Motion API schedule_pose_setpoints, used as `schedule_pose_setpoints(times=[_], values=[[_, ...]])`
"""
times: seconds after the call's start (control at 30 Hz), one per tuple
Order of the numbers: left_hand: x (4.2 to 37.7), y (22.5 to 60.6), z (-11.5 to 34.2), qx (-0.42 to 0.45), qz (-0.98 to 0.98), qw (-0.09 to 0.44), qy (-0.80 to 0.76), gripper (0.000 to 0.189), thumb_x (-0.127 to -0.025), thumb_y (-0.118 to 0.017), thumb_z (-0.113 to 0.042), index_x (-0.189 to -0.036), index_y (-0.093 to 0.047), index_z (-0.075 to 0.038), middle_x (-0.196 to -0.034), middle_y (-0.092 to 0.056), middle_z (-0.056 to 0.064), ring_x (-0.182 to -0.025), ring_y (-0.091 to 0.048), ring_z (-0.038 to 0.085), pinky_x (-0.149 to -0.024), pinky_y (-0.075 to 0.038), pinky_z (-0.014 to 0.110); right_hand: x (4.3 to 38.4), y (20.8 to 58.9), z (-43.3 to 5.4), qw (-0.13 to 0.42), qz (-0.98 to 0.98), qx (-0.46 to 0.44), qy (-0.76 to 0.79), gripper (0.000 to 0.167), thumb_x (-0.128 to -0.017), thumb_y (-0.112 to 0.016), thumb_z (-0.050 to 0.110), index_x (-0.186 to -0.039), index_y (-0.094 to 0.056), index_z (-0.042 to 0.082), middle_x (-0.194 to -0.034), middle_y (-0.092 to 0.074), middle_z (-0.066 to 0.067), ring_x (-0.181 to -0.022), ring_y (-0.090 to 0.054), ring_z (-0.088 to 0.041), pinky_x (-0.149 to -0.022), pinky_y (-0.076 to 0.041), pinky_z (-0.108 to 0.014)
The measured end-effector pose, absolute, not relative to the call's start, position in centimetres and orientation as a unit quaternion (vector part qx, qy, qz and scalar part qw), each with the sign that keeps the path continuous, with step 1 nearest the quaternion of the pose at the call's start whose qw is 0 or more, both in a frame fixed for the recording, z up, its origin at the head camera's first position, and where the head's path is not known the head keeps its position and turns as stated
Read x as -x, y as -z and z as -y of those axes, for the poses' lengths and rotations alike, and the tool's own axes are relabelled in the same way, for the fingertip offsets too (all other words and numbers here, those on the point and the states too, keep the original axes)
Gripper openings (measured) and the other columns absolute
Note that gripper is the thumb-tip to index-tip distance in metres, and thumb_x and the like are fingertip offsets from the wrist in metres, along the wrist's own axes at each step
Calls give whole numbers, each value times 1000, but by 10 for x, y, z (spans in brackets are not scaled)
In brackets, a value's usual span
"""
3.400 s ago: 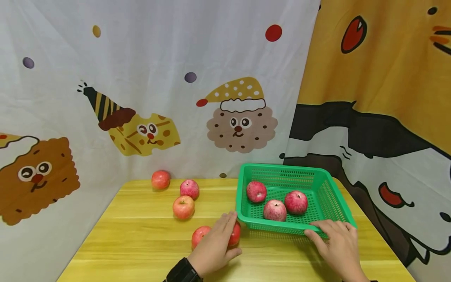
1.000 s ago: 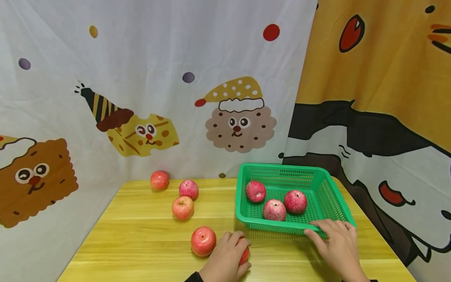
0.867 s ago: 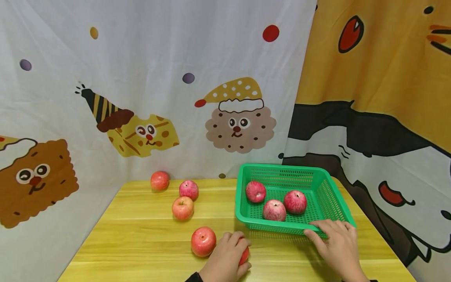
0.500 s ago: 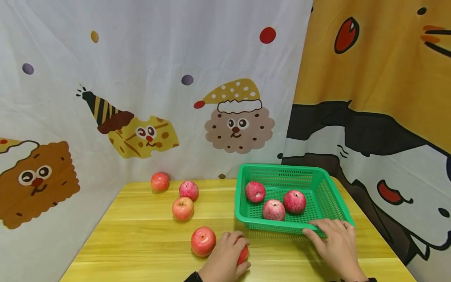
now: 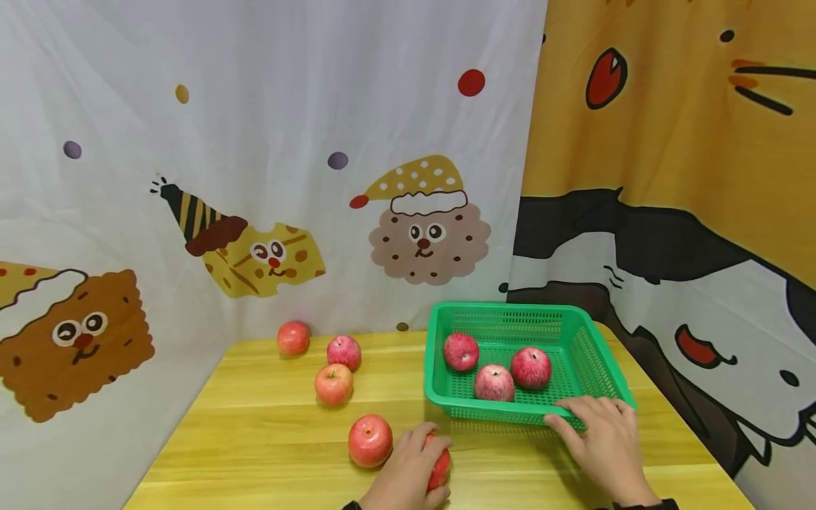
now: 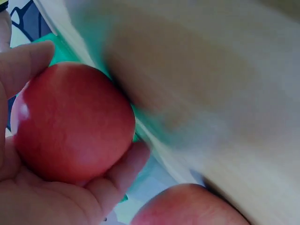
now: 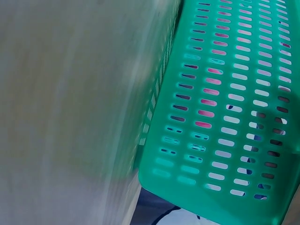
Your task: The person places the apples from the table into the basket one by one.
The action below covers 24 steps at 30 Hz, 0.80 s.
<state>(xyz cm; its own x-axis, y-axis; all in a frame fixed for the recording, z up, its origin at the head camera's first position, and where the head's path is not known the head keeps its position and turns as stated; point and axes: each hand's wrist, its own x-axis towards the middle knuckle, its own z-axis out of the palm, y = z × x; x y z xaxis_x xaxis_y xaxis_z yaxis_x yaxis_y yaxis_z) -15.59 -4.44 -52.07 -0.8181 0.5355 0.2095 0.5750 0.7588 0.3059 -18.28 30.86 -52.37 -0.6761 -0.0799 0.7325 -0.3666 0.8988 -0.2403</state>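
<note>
Near the front of the table my left hand [image 5: 404, 473] grips a red apple [image 5: 438, 464], fingers curled over its far side and thumb on the near side. The left wrist view shows that apple [image 6: 75, 122] large between fingers and thumb. Just left of the hand sits another red apple [image 5: 370, 440]. My right hand [image 5: 602, 443] holds the front rim of a green plastic basket [image 5: 627, 386] near its right corner. Inside lie three apples: one at the left [image 5: 461, 352], a paler one in front [image 5: 494, 383] and a dark red one [image 5: 531, 367].
Farther back on the left of the wood-grain table [image 5: 255, 439] are three more apples: a yellowish-red one [image 5: 334, 384], a pinkish one [image 5: 344, 353] close behind it, and a red one [image 5: 294, 338] by the back edge. A printed cartoon curtain [image 5: 395, 106] hangs behind the table.
My left hand, earlier laid straight-fingered over the apples beside the basket corner, has come nearer and curled round one apple. The right hand keeps its place on the basket. The head view has tilted slightly.
</note>
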Motion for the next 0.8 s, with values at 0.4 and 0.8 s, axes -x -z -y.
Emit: schedule_pose_setpoints(times=[0.4,0.8], values=[[165,513,46,229,939,-11,258,67,-88,-87,-40,-147,-57,-25,-146,-53,6,-114,-62,21,-88,-60,33,185,524,-307,383,898,-123,-180,32,-74,-93,37,-97,-81,18,-95,-80,-3,-87,-65,-29,-91,-33,-53],[171,489,28,313,864,5,394,54,-95,-78,-38,-144,-59,-28,-149,-52,-1,-115,-62,4,-91,-58,22,185,524,-308,387,895,-126,-181,32,-74,-93,36,-97,-80,18,-94,-80,-2,-86,-64,-27,-91,-33,-53]])
